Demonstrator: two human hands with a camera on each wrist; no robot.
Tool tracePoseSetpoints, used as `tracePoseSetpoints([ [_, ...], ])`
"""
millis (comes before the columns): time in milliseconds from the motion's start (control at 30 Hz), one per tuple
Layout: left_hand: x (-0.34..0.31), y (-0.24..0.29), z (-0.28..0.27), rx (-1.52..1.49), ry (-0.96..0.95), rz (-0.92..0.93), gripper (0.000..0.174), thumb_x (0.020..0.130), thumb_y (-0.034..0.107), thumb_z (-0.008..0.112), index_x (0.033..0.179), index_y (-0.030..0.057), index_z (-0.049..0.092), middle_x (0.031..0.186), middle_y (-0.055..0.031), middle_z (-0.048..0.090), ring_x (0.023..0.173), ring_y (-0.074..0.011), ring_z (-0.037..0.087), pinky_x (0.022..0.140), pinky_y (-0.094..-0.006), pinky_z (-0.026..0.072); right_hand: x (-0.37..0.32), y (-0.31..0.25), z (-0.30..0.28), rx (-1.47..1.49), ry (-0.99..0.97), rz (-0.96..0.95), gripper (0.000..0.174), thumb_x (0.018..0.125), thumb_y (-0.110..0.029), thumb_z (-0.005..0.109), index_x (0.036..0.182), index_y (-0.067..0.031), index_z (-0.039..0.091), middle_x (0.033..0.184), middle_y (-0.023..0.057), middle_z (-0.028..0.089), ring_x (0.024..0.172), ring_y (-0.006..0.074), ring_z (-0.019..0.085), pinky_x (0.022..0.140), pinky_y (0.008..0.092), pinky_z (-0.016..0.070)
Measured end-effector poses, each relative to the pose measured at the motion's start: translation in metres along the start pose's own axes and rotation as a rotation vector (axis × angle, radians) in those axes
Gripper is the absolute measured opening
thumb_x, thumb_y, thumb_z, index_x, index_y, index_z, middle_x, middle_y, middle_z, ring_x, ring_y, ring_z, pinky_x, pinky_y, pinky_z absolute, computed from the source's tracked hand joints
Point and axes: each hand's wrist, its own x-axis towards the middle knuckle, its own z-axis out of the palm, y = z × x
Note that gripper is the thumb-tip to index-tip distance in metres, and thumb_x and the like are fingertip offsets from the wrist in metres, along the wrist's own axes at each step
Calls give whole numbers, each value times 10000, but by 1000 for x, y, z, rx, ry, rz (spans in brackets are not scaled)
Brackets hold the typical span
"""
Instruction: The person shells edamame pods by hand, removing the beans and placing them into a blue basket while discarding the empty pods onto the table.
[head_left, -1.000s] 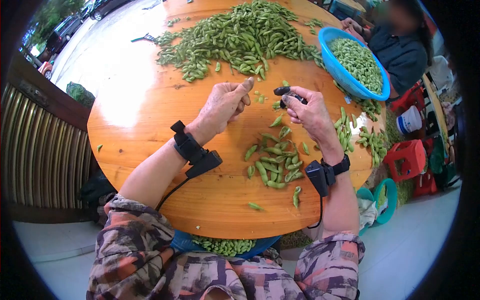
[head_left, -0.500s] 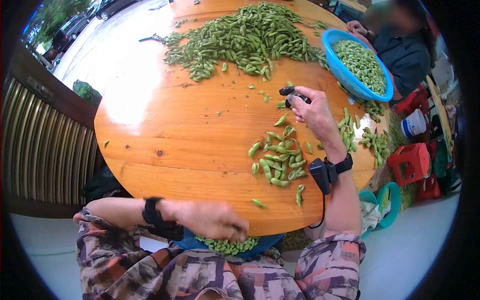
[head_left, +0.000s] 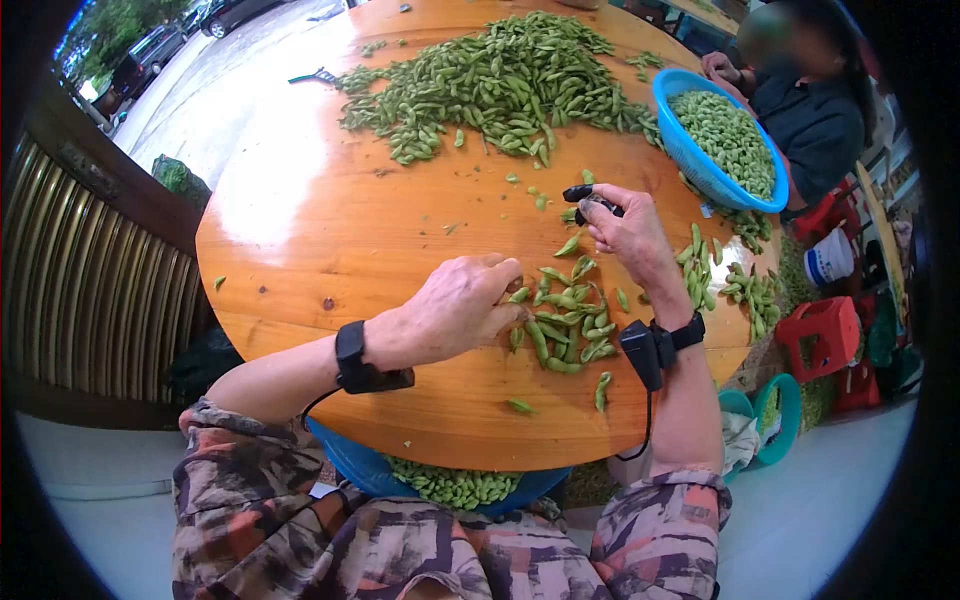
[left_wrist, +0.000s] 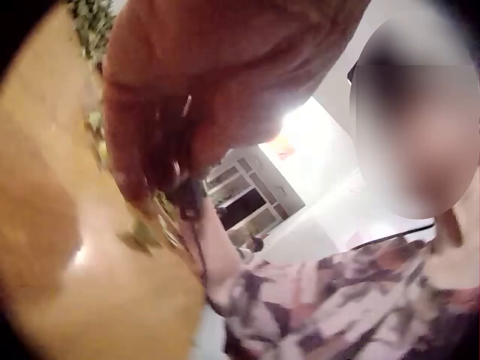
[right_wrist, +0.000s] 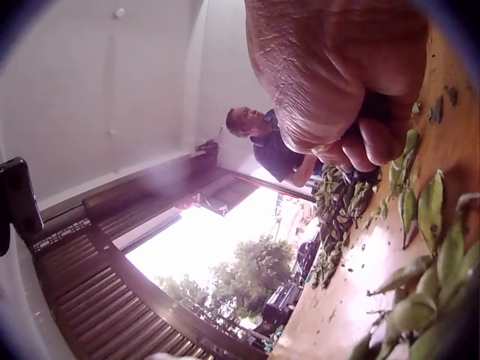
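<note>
My left hand [head_left: 450,310] reaches over the wood at the left edge of a small heap of green bean pods [head_left: 565,325]. Its thumb and forefinger stand apart, with one bean pod [head_left: 519,295] between them. In the left wrist view the fingertips are blurred. My right hand [head_left: 632,235] is raised on the far side of that heap and grips a small black tool [head_left: 608,209], mostly hidden by the fingers. Black also covers the tip of its forefinger. The right wrist view shows its curled fingers [right_wrist: 360,146] from below, with loose pods [right_wrist: 427,292] lying close by.
A large mound of pods [head_left: 500,85] covers the table's far side. At the right stands a blue basket [head_left: 668,120] of pods, with a seated person [head_left: 810,110] behind it. Below the near edge is a blue basin [head_left: 350,460] holding shelled beans. Scattered pods [head_left: 752,295] lie at the right.
My left hand went from the table's middle down over the basin, then came back up to the left side of the small heap. My right hand stays in place with the black tool.
</note>
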Motion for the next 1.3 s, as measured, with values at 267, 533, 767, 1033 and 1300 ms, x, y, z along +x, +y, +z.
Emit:
tracePoseSetpoints([
  [267, 18, -28, 12, 264, 150, 200, 205, 843, 124, 600, 996, -9, 566, 777, -128, 596, 677, -307, 606, 582, -385, 482, -4, 0, 1, 52, -59, -17, 240, 883, -131, 559, 1027, 44, 641, 628, -48, 485, 526, 23, 412, 455, 200, 352],
  [533, 63, -19, -12, -1205, -34, -298, 221, 946, 250, 562, 976, 35, 605, 751, -37, 594, 558, -102, 554, 429, -202, 387, -11, -19, 10, 374, -132, 6, 256, 932, -111, 556, 1130, 45, 603, 658, -54, 456, 532, 18, 376, 454, 186, 303],
  [767, 72, -25, 13, -1439, -1, -268, 210, 948, 254, 556, 929, 50, 603, 731, -13, 569, 554, -102, 545, 430, -202, 362, -7, -9, 12, 464, -156, -14, 292, 914, -124, 607, 1158, 35, 596, 667, -51, 455, 538, 20, 372, 460, 183, 299],
  [1033, 72, -28, 12, -1129, 27, -213, 225, 926, 226, 596, 919, 3, 615, 665, -16, 565, 544, -65, 501, 437, -201, 332, -9, -14, 13, 325, -127, -28, 250, 900, -71, 596, 1132, 22, 617, 681, -36, 521, 545, 28, 427, 474, 179, 351],
  [1300, 65, -14, 5, -723, 120, -245, 172, 897, 158, 634, 894, -14, 647, 645, 6, 571, 533, -40, 475, 448, -200, 360, -10, -12, 17, 246, -124, -45, 254, 888, -79, 619, 1122, 21, 621, 724, -12, 582, 570, 36, 490, 499, 184, 416],
])
